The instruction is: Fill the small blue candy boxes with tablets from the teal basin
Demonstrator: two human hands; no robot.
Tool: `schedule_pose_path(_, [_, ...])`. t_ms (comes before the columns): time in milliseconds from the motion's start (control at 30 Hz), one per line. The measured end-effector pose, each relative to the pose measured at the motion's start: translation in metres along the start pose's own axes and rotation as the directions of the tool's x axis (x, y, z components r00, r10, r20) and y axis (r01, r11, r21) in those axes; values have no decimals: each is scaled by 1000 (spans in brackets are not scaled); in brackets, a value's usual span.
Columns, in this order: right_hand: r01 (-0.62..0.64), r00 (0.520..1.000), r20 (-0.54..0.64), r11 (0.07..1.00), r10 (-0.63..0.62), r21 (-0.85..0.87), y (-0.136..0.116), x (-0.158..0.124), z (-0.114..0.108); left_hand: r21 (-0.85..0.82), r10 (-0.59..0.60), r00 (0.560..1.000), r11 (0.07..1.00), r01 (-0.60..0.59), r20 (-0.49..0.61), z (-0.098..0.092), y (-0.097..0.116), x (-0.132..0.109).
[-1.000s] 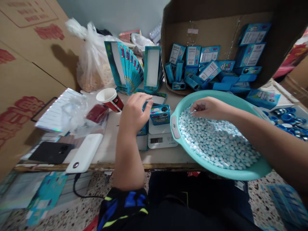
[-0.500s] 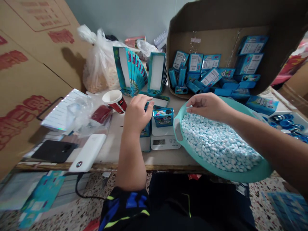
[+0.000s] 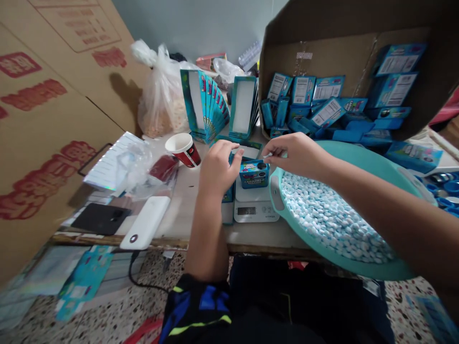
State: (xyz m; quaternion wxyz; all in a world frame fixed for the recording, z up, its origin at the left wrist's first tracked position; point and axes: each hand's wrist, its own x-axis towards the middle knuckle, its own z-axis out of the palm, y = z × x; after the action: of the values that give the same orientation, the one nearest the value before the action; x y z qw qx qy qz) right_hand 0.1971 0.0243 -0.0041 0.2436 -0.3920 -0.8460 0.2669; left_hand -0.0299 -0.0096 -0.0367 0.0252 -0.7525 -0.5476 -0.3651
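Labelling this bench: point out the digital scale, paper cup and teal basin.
Digital scale (image 3: 256,212), head view: front panel.
Paper cup (image 3: 190,154), head view: red side.
Teal basin (image 3: 376,165), head view: inner wall.

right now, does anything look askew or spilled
The bowl juts past the near edge of the table, so it looks slightly precarious. Boxes in the carton lie jumbled at odd angles. No spill shows.

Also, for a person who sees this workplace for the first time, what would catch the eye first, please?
Probably the wide turquoise basin at the right, holding many small pale blue and white pieces. Next, the open cardboard box behind it, with blue packets lying in a jumble. Then, near the middle, a small blue box on a white scale, between the left hand and the right hand.
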Motion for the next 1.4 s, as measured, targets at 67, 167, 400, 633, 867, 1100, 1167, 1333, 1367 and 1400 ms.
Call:
schedule_pose_path(67, [7, 1000, 13, 1000, -7, 24, 0, 0, 2, 9, -4, 1000, 1000, 4, 8, 2, 1, 0])
schedule_pose_path(167, [9, 1000, 29, 999, -10, 37, -2, 1, 4, 6, -7, 1000, 1000, 7, 14, 3, 1, 0])
schedule_pose_path(400, [36, 998, 58, 992, -29, -119, -6, -3, -13, 19, -18, 1000, 1000, 18, -3, 0, -1, 1])
schedule_pose_path(633, [-65, 995, 51, 925, 91, -373, 24, -10, -37, 67, -38, 999, 997, 39, -27, -3, -2, 2])
schedule_pose_path(867, [-72, 942, 277, 922, 188, -379, 64, -10, -29, 78, -38, 999, 996, 40, -26, 0, -5, 4])
schedule_pose_path(1100, [-86, 940, 276, 921, 202, -381, 75, -10, -22, 81, -47, 998, 996, 49, -30, 1, -7, 4])
schedule_pose_path(1167, [-102, 933, 280, 914, 224, -392, 76, -10, -21, 80, -35, 999, 996, 38, -29, 1, -4, 4])
schedule_pose_path(1333, [-49, 937, 291, 894, 196, -444, 70, -8, -33, 101, 67, 997, 992, -70, 31, 9, 23, -1])
schedule_pose_path(1367, [-60, 952, 251, 909, 176, -412, 69, -7, -37, 114, 76, 996, 990, -82, 55, 14, 30, -4])
schedule_pose_path(1400, [-77, 967, 199, 928, 159, -364, 69, -6, -41, 132, 67, 994, 988, -77, 84, 19, 36, -7])
